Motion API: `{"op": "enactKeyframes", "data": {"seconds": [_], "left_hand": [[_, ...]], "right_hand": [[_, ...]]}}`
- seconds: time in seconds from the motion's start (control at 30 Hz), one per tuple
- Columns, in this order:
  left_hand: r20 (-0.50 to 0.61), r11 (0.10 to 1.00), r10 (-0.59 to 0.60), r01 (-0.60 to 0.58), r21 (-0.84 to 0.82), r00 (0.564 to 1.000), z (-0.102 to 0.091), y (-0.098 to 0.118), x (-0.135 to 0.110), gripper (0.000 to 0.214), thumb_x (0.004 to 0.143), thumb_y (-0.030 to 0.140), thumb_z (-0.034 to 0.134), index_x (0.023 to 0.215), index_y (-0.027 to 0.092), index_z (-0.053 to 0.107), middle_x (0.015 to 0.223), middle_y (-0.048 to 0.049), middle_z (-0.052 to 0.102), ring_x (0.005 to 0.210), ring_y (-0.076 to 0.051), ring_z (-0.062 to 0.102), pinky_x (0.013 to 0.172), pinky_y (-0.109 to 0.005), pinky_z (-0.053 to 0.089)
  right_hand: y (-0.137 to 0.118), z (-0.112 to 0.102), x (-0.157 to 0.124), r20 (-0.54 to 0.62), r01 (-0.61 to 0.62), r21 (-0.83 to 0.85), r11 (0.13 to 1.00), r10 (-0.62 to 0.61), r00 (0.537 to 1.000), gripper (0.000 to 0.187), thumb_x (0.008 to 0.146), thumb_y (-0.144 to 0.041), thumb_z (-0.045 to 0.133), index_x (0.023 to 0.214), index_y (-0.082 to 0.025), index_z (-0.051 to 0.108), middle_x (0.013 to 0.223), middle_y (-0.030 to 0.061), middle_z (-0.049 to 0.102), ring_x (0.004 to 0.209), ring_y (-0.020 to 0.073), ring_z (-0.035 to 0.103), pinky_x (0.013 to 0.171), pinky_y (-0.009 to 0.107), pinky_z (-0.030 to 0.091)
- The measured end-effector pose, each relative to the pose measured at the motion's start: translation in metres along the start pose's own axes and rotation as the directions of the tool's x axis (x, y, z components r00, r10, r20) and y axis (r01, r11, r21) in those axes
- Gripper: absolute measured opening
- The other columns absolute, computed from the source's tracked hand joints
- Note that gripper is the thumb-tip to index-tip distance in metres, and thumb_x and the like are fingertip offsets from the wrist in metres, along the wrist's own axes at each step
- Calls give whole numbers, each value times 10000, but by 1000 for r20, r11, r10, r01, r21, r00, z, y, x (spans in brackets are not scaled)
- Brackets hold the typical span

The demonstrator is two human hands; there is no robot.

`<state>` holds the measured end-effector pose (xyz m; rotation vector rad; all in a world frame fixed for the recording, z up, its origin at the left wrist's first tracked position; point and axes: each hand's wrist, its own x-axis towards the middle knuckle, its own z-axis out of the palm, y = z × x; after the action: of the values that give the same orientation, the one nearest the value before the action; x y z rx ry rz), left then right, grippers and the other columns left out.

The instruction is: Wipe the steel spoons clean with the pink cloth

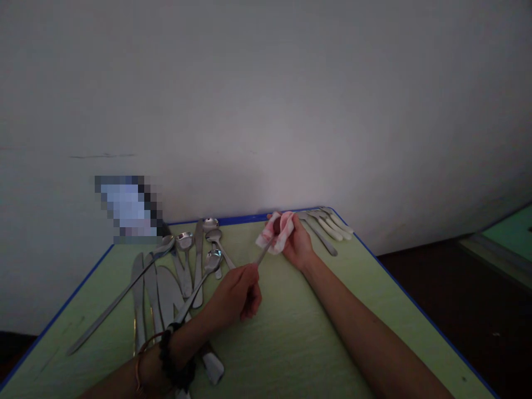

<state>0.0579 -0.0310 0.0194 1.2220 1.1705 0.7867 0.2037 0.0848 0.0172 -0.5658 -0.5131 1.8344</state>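
My left hand (236,292) is closed round the handle of a metal utensil (265,252) that slants up to the right. Its head is buried in a white cloth with pink marks (277,231). My right hand (298,241) is closed on that cloth and wraps it round the utensil's head. Both hands hover over a green table (291,343) near its far edge. Whether the utensil is a spoon or a fork is hidden by the cloth.
A heap of spoons and knives (183,266) lies at the left of my left hand, with one long utensil (120,293) slanting toward the left edge. A row of white-handled cutlery (330,226) lies at the far right corner. A wall stands just behind the table.
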Motion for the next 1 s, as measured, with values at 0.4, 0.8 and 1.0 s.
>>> {"op": "enactKeyframes", "data": {"seconds": [0.4,0.8,1.0], "left_hand": [[-19,997,26,-25,75,999,0,0,0,525,867,537,274,515,189,447,378,22,469,298,-81,405,314,-184,305],[35,962,43,-51,269,998,4,6,-7,588,876,584,212,520,192,466,393,19,456,319,-90,408,353,-207,324],[33,980,30,-36,194,999,3,3,-4,589,869,591,232,502,189,460,385,20,449,315,-84,398,341,-199,317]], "right_hand": [[0,-1,-3,178,-86,-119,989,107,978,306,747,-285,456,934,-139,651,855,100,712,851,246,648,746,413,537],[9,0,-5,96,9,-250,968,16,995,286,751,-403,663,881,-149,655,800,53,699,698,151,642,671,282,536],[3,2,-8,149,-134,-194,972,164,975,288,763,-346,533,897,-120,652,808,96,712,744,188,654,667,309,544]]}}
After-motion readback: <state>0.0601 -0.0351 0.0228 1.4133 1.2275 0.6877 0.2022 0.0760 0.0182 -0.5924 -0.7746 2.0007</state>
